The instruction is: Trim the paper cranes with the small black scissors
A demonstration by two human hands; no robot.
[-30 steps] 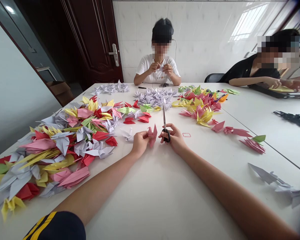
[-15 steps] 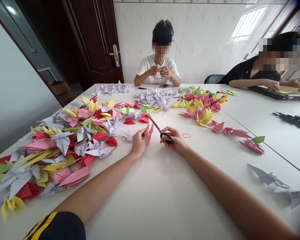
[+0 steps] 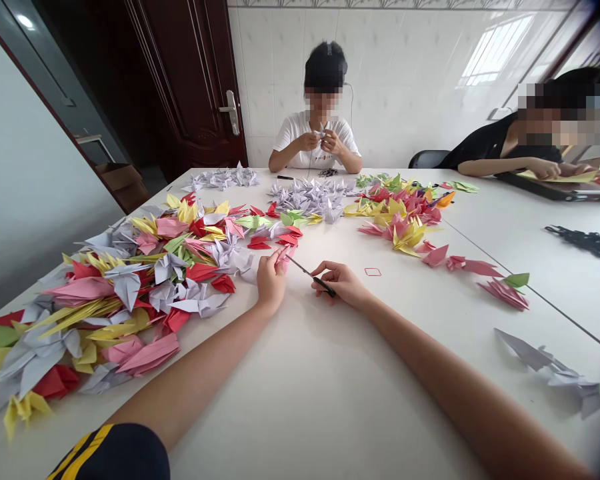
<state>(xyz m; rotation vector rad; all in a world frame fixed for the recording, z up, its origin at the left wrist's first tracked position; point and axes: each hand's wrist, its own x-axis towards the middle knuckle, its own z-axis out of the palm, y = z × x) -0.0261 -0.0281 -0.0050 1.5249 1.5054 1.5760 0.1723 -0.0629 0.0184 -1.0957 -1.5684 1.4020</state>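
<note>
White table (image 3: 260, 413), strewn with folded paper. A mixed heap (image 3: 155, 273) lies along its left edge; toward its far edge lie a coloured cluster (image 3: 405, 208) and, left of that, a pale cluster (image 3: 307, 198). Between heap and near edge's open middle, the two hands stand near each other but not touching. The left hand (image 3: 271, 283) is closed in a pinch on the pink paper; the right hand (image 3: 344, 285) is curled about the scissors (image 3: 324, 287), whose blades bridge the gap. The pink paper (image 3: 283, 264), largely hidden by the left fingers, is held just beside the heap. The step in hand appears to be bringing the scissor tip to a fold; whether they touch cannot be told. The next move probably calls for a steady left pinch and a well-aimed tip.
</note>
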